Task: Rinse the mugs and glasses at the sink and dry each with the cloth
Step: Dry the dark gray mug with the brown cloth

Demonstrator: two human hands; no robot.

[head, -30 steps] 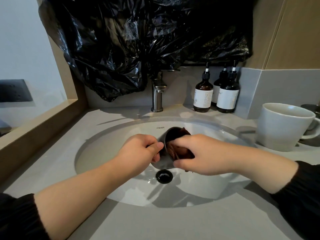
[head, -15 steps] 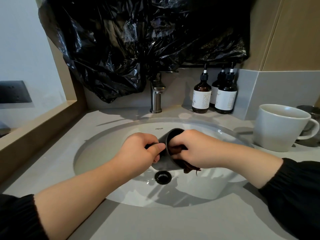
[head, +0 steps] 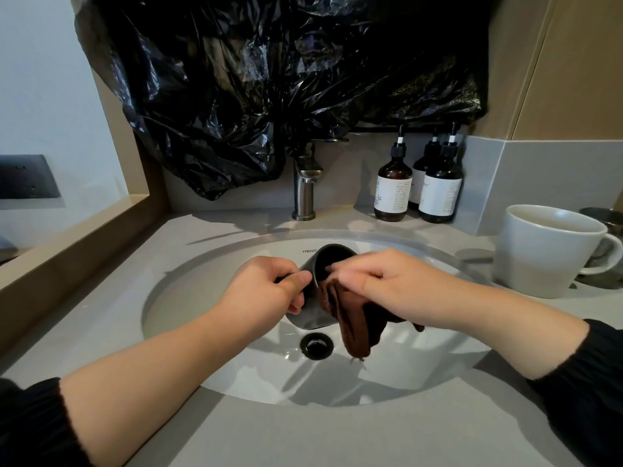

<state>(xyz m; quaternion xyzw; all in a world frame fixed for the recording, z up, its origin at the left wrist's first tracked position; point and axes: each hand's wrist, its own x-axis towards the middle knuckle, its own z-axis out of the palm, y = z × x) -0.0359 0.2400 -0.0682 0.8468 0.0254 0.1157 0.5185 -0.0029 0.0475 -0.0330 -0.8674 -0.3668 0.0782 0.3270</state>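
Open counter (head: 303,439) runs along the near side of the sink (head: 188,298), whose left wall is bare. Behind, the faucet (head: 305,187) and three pump bottles (head: 392,193) stand under hanging black plastic (head: 269,79); a white mug (head: 542,251) blocks the right counter, and a wooden ledge (head: 74,244) bounds the left.

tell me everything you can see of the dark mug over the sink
The mug is dark grey, matte and ceramic-looking, with a round open mouth. It is tilted, mouth facing up and away, held above the sink just over the drain. The left hand grips its side, seemingly at the handle, which is mostly hidden. The right hand presses a brown cloth against its rim, fingers reaching into the mouth.
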